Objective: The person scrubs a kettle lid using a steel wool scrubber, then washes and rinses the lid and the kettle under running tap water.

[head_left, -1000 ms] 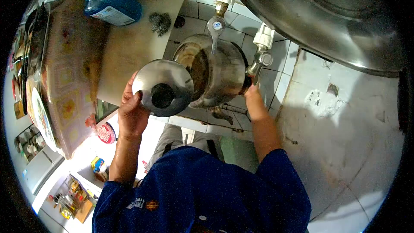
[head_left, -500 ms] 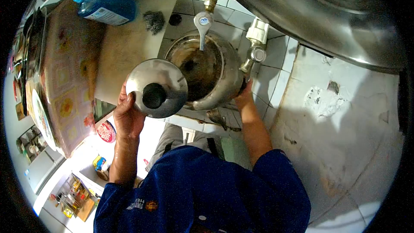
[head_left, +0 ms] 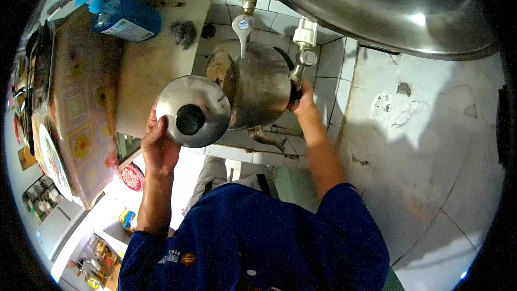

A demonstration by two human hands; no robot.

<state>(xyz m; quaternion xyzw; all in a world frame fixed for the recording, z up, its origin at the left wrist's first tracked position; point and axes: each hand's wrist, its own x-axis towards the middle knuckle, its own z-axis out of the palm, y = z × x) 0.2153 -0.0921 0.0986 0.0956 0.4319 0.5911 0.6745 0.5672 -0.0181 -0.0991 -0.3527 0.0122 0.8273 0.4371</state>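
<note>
My left hand (head_left: 160, 145) grips a round metal lid (head_left: 211, 109) by its edge, and the lid's black knob (head_left: 190, 119) faces me. Behind the lid, a metal kettle (head_left: 262, 83) lies tipped on its side over the tiled basin, its opening toward the left and partly hidden by the lid. The curved spout (head_left: 266, 139) points down toward my body. My right hand (head_left: 303, 99) is closed around the kettle's black handle at the right, below a tap (head_left: 307, 57). Another tap (head_left: 243, 23) hangs over the kettle's upper side.
A blue pump bottle (head_left: 127, 15) and a scouring pad (head_left: 183, 33) rest on the board (head_left: 156, 67) at the left. A large metal pan (head_left: 388, 13) overhangs the upper right. The tiled basin edge (head_left: 237, 152) runs in front of my legs.
Half a second ago the kettle's opening was turned more toward me; now its side faces me again. The lid has stayed in my left hand. The whole view has shifted slightly.
</note>
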